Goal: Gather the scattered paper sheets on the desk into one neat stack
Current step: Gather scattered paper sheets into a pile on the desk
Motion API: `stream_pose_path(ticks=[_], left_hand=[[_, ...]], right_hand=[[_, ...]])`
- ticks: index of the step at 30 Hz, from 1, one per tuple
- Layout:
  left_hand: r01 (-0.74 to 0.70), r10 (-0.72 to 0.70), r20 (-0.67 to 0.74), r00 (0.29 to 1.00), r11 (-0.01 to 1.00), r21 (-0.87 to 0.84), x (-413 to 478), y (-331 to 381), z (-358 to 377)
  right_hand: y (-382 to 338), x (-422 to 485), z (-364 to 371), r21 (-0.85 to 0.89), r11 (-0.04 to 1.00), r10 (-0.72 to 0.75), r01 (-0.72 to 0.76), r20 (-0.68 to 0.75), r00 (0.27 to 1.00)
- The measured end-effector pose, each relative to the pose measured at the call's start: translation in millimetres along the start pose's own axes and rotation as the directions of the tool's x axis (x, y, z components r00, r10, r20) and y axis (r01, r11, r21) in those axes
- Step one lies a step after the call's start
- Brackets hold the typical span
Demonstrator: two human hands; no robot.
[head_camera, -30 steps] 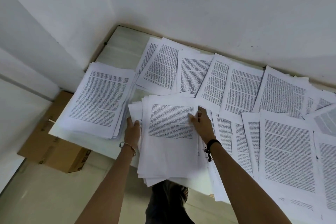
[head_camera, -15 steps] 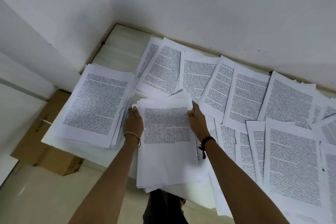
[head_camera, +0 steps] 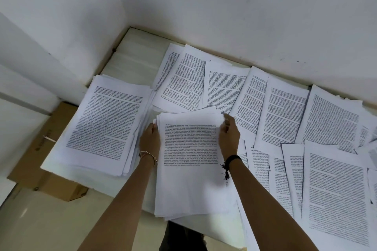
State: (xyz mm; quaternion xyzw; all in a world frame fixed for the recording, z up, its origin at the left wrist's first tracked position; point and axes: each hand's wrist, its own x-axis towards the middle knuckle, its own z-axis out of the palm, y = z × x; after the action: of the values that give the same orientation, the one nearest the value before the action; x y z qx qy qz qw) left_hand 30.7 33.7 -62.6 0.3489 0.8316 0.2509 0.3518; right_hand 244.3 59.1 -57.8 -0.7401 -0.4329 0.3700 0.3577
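Observation:
A bundle of printed sheets (head_camera: 189,169) lies in front of me on the white desk (head_camera: 132,53), its near end hanging over the front edge. My left hand (head_camera: 150,141) grips the bundle's left edge and my right hand (head_camera: 229,136) grips its right edge near the top corner. A larger stack of sheets (head_camera: 106,126) rests to the left. Several loose printed sheets (head_camera: 285,112) are spread over the back and right of the desk, overlapping one another.
A cardboard box (head_camera: 47,149) stands on the floor under the desk's left end. White walls meet at the far left corner. A strip of bare desk shows at the back left.
Both hands have closed in on the bundle's sides and its sheets have been squared up. My view has shifted slightly; the other papers lie as before.

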Motion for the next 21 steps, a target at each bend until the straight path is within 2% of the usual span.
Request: stream_pose_path(ticks=[1,3,4,7,9,11,12,14,16,17,19,21], left_hand=[[-0.017,0.016,0.02,1.0,0.999,0.044,1.1,1.8,2.1],[-0.019,0.013,0.049,0.999,0.992,0.128,2.5,10.7,3.3],[-0.004,0.0,0.035,0.999,0.994,0.114,4.2,17.1,3.3],[-0.078,0.075,0.028,0.997,0.985,0.155,10.4,27.3,6.1],[-0.134,0.118,0.089,0.989,0.973,0.19,14.0,27.5,8.1],[-0.145,0.131,0.14,0.981,0.985,0.097,15.0,27.5,7.8],[-0.124,0.127,0.165,0.978,0.992,-0.025,14.8,26.3,5.4],[-0.019,0.088,0.237,0.968,0.96,-0.28,12.4,21.7,-1.8],[0.041,0.064,0.336,0.94,0.954,-0.296,9.7,10.7,-10.1],[0.059,0.055,0.384,0.922,0.958,-0.279,7.0,5.1,-12.5],[0.082,0.029,0.39,0.92,0.961,-0.265,0.0,-5.8,-12.9],[0.12,-0.022,0.322,0.946,0.95,-0.287,-6.9,-13.2,-8.0]], right_hand=[[-1.4,1.5,3.2,0.011,1.0,-0.011,0.011,-0.009,1.0],[-4.7,3.7,10.3,-0.013,0.997,-0.07,0.072,0.076,0.995],[-5.7,6.0,13.8,-0.023,0.994,-0.099,0.102,0.108,0.989],[-10.2,16.1,18.3,0.059,0.995,-0.088,0.084,0.068,0.994],[-17.2,18.7,14.5,-0.001,0.997,-0.077,0.079,0.21,0.975],[-22.1,21.6,10.3,-0.047,0.991,-0.102,0.124,0.323,0.941],[-25.6,24.3,7.7,-0.002,0.993,-0.111,0.117,0.281,0.953],[-34.7,31.3,3.4,0.213,0.976,-0.076,0.049,0.12,0.99],[-44.0,39.4,-3.5,0.431,0.902,-0.013,0.021,-0.02,1.0],[-45.8,43.2,-6.9,0.465,0.885,0.011,0.008,-0.039,0.999],[-45.6,40.5,-15.5,0.345,0.935,0.073,-0.077,0.023,0.997],[-30.0,23.7,-20.5,0.088,0.98,0.162,-0.179,0.172,0.972]])
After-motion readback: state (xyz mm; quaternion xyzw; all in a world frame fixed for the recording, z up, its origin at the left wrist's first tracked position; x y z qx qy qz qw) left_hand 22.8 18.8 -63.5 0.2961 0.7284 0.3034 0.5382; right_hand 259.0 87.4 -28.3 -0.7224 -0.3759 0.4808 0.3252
